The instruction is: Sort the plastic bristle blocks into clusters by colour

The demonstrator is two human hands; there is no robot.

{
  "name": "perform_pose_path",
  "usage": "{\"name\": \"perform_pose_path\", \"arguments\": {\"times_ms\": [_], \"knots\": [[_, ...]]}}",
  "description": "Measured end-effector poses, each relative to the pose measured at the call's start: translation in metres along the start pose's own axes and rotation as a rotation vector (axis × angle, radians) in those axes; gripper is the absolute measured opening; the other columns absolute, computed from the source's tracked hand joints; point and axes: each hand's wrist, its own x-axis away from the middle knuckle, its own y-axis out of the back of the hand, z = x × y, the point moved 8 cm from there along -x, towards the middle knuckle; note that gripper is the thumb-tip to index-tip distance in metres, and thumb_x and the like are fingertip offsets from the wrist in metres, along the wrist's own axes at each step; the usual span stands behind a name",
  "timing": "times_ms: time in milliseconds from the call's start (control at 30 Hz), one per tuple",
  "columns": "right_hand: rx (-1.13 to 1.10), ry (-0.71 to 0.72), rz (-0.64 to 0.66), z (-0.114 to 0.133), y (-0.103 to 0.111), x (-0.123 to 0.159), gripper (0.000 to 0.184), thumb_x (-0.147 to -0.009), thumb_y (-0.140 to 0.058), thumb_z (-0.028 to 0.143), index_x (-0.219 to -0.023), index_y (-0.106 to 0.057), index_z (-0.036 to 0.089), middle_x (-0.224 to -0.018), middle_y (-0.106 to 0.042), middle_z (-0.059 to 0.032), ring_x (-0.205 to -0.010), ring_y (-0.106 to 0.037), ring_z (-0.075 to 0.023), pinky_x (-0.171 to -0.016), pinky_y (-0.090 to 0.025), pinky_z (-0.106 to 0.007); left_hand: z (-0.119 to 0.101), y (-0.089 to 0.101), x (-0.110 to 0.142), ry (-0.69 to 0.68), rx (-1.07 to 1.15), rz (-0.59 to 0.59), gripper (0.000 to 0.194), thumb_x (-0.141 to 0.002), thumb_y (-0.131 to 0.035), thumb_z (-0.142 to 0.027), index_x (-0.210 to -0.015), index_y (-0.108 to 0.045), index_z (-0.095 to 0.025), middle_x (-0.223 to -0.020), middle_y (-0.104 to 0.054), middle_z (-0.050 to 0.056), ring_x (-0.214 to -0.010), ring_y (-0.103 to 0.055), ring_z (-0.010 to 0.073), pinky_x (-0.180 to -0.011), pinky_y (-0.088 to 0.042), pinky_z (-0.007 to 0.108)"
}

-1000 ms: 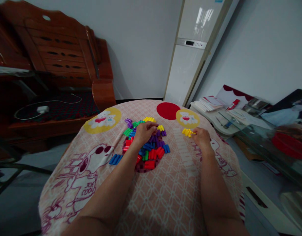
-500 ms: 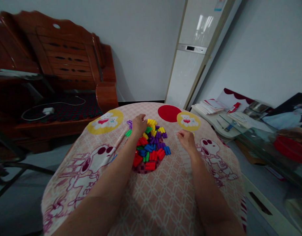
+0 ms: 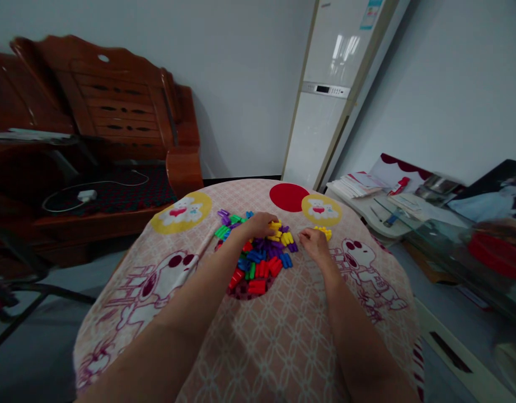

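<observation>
A pile of small plastic building blocks (image 3: 263,268) in red, blue, green, purple and yellow lies in the middle of the cloth-covered table (image 3: 275,336). Reaching over the pile from the left, my left hand (image 3: 261,225) has its fingers closed at a yellow block (image 3: 275,226) on the pile's far side. My right hand (image 3: 315,243) rests just right of the pile, fingertips pinched together; anything between them is too small to make out. Just behind that hand sits a group of yellow blocks (image 3: 324,231), partly covered by it.
A wooden bench (image 3: 111,112) with a white charger and cable (image 3: 87,196) on its seat stands back left. Behind the table is a tall white air conditioner (image 3: 312,134). Papers (image 3: 354,184) and a red basin (image 3: 499,254) are on the side furniture at right.
My left hand has moved right across the pile to the yellow blocks, uncovering green and blue ones at the left. The right hand shifted slightly left, and more of the yellow group shows.
</observation>
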Motion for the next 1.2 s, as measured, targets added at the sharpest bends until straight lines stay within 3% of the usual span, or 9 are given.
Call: {"name": "perform_pose_path", "arguments": {"times_ms": [100,267,400,500,667,767,900,1067,1200], "knots": [[-0.07,-0.018,0.017,0.001,-0.001,0.0,0.018,-0.08,-0.058,0.021,-0.081,-0.076,0.018,-0.075,-0.074,-0.005,-0.071,-0.066,-0.0173,-0.068,-0.046,-0.026,-0.02,0.002,0.025,-0.096,0.039,-0.077,0.038,-0.075,-0.061,-0.016,-0.111,-0.074,-0.019,-0.11,-0.073,0.008,-0.101,-0.066,0.0226,-0.092,-0.048,0.029],[-0.253,-0.008,0.089,0.013,-0.006,0.0,0.024,-0.079,-0.059,0.02,-0.093,-0.077,0.018,-0.09,-0.077,-0.0067,-0.082,-0.069,-0.02,-0.075,-0.052,-0.03,-0.019,0.01,0.052,-0.105,0.15,-0.059,0.03,-0.066,-0.065,-0.013,-0.092,-0.079,-0.02,-0.099,-0.074,0.006,-0.092,-0.067,0.0225,-0.083,-0.048,0.028],[-0.461,-0.107,0.231,0.019,-0.021,0.005,0.029,-0.079,-0.059,0.025,-0.102,-0.076,0.018,-0.079,-0.075,-0.0027,-0.063,-0.066,-0.0162,-0.06,-0.052,-0.027,-0.002,0.021,0.06,-0.05,0.202,-0.027,0.029,-0.066,-0.068,-0.017,-0.092,-0.077,-0.022,-0.08,-0.073,0.001,-0.076,-0.065,0.0196,-0.071,-0.045,0.026],[-0.551,-0.218,0.303,0.018,-0.029,0.01,0.031,-0.077,-0.061,0.026,-0.102,-0.074,0.016,-0.063,-0.068,0.0004,-0.047,-0.057,-0.0128,-0.045,-0.045,-0.023,0.013,0.031,0.061,0.024,0.215,-0.129,0.021,-0.071,-0.069,-0.028,-0.087,-0.075,-0.016,-0.072,-0.069,0.002,-0.068,-0.062,0.0183,-0.064,-0.043,0.026],[-0.586,-0.211,0.197,0.024,-0.018,0.008,0.027,-0.075,-0.064,0.031,-0.094,-0.075,0.015,-0.062,-0.066,-0.0003,-0.049,-0.058,-0.0134,-0.044,-0.045,-0.023,0.017,0.026,0.057,-0.034,0.444,-0.177,0.025,-0.082,-0.057,-0.03,-0.097,-0.071,-0.016,-0.077,-0.071,0.003,-0.069,-0.064,0.0164,-0.063,-0.045,0.024],[-0.617,-0.093,0.138,0.04,-0.012,0.006,0.034,-0.075,-0.067,0.035,-0.103,-0.075,0.017,-0.078,-0.072,-0.0036,-0.067,-0.066,-0.017,-0.057,-0.053,-0.026,0.01,0.015,0.051,-0.059,0.589,-0.154,0.031,-0.083,-0.054,-0.027,-0.109,-0.069,-0.017,-0.079,-0.073,0.003,-0.069,-0.067,0.0161,-0.063,-0.048,0.024],[-0.693,-0.014,0.172,0.061,-0.018,0.007,0.047,-0.075,-0.071,0.039,-0.118,-0.071,0.019,-0.094,-0.075,-0.0057,-0.082,-0.07,-0.0199,-0.071,-0.057,-0.031,0.002,0.005,0.044,-0.011,0.733,-0.162,0.036,-0.083,-0.056,-0.029,-0.115,-0.065,-0.015,-0.071,-0.071,0.002,-0.062,-0.068,0.0167,-0.058,-0.05,0.024],[-0.707,0.009,0.152,0.073,-0.021,0.009,0.048,-0.071,-0.076,0.039,-0.114,-0.072,0.017,-0.095,-0.075,-0.0065,-0.083,-0.07,-0.0207,-0.076,-0.058,-0.032,-0.004,0.006,0.04,0.024,0.724,-0.297,0.03,-0.083,-0.058,-0.025,-0.108,-0.066,-0.013,-0.068,-0.07,0.002,-0.06,-0.067,0.016,-0.056,-0.05,0.024],[-0.724,-0.078,0.118,0.064,-0.022,0.008,0.05,-0.076,-0.071,0.045,-0.117,-0.07,0.017,-0.09,-0.075,-0.0063,-0.07,-0.069,-0.0183,-0.064,-0.058,-0.03,-0.007,0.002,0.038,0.002,0.818,-0.299,0.03,-0.086,-0.053,-0.023,-0.112,-0.066,-0.014,-0.072,-0.072,0.003,-0.061,-0.069,0.0159,-0.058,-0.054,0.025]]}}
